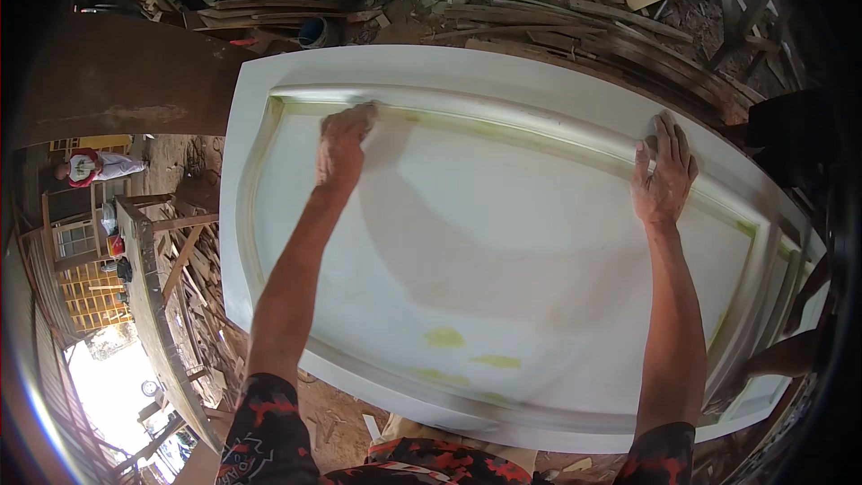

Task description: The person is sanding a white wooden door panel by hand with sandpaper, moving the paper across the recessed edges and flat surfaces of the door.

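Observation:
A large white panelled door [512, 215] with raised moulding lies flat in front of me, with yellow-green filler patches [444, 337] on its panel and along the moulding edges. My left hand [347, 141] is on the inner edge of the far moulding [431, 100], near its left corner. Its fingers are bent down; whether something thin is under them cannot be told. Further right, my right hand [665, 168] rests with fingers spread across the same moulding and the door's outer frame, holding nothing visible.
At the right end, another person's arms [781, 357] reach onto the door. A brown board [135, 81] adjoins the upper left. Scrap wood [566, 20] and a bucket [313, 32] lie beyond the far edge. A wooden workbench [151, 269] and a standing person [101, 167] are at left.

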A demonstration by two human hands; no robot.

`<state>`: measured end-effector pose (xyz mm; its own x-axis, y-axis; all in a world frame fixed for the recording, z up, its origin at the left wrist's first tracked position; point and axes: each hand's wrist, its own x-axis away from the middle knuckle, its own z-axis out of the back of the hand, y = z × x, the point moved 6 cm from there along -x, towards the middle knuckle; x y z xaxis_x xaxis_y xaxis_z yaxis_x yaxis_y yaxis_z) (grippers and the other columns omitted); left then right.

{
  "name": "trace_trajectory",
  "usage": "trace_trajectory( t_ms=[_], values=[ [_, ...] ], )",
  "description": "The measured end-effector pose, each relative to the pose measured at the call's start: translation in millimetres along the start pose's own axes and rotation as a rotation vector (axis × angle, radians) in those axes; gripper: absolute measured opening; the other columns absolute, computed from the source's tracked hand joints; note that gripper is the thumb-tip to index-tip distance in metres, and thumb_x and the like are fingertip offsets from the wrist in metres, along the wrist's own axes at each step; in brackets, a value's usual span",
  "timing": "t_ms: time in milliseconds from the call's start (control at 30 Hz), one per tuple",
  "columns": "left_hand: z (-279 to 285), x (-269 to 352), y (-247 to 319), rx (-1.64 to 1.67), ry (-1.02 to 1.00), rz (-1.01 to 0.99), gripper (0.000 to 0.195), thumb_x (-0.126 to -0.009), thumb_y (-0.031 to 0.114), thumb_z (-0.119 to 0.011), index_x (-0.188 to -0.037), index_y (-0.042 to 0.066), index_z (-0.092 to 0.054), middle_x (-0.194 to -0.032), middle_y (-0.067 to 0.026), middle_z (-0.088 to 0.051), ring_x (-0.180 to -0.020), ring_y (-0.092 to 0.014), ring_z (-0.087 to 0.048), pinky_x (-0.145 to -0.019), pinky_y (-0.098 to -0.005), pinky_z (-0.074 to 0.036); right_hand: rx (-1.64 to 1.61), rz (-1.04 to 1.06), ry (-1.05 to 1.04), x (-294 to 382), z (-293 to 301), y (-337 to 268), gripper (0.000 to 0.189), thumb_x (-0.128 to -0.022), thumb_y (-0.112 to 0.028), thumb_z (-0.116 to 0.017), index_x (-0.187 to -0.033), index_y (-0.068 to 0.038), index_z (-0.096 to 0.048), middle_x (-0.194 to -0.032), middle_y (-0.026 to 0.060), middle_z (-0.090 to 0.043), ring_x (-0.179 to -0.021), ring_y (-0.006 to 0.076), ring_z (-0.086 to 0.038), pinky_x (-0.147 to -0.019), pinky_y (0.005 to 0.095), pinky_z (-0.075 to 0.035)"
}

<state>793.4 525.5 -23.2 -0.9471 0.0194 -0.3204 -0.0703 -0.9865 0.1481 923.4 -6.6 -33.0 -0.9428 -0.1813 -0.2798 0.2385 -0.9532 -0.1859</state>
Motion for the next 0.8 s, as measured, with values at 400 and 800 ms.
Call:
trace_trajectory(
  t_ms=[400,800],
  values=[
    [6,-14,37,-0.082,-0.064,-0.065,0.047,-0.087,-0.005,-0.066,-0.129,0.009,-0.081,-0.129,-0.0091,-0.079,-0.121,-0.033,-0.068,-0.113,-0.0477,-0.052,0.001,0.023,0.01,0,1,3,0.056,-0.112,-0.036,-0.064,-0.164,-0.016,-0.056,-0.173,0.0011,-0.052,-0.16,0.029,-0.045,-0.131,0.0521,-0.031],
    [-3,-12,52,-0.059,0.007,-0.124,0.032,-0.087,-0.002,-0.066,-0.114,0.01,-0.08,-0.127,-0.0095,-0.077,-0.117,-0.03,-0.068,-0.113,-0.048,-0.05,-0.016,0.021,0.005,-2,2,1,0.056,-0.112,-0.036,-0.064,-0.164,-0.017,-0.056,-0.173,0.0007,-0.053,-0.16,0.0281,-0.045,-0.131,0.0518,-0.031]
  ],
)
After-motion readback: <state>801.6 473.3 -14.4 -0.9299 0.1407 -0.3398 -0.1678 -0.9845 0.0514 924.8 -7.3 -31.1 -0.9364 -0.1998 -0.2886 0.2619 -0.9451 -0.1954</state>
